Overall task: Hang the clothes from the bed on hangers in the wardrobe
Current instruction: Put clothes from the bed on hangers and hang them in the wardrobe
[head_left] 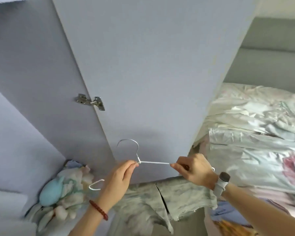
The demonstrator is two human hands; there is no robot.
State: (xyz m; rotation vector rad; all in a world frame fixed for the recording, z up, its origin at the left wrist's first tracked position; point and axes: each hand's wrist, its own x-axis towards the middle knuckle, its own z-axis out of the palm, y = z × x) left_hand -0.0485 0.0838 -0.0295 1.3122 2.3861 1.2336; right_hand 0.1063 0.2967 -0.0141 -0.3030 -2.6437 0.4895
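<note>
The person holds a white wire hanger (153,162) out in front of the open wardrobe door (152,74), stretched between both hands. The left hand (119,178) pinches it at the twisted neck just below the metal hook, and the right hand (192,169) pinches the end of its right shoulder, so one thin arm of wire spans the gap between the fingertips. The hook curls upward, and the hanger's left corner pokes out below the left hand. A grey-green garment (169,200) lies crumpled just beneath the hands. The door's panel stands directly behind the hanger, with a metal hinge (90,101) on its inner edge. Soft toys (58,189) are heaped in the wardrobe's bottom corner. To the right, the bed (255,130) carries rumpled pale bedding. The hanger is thin, white-coated and bare of clothing.
</note>
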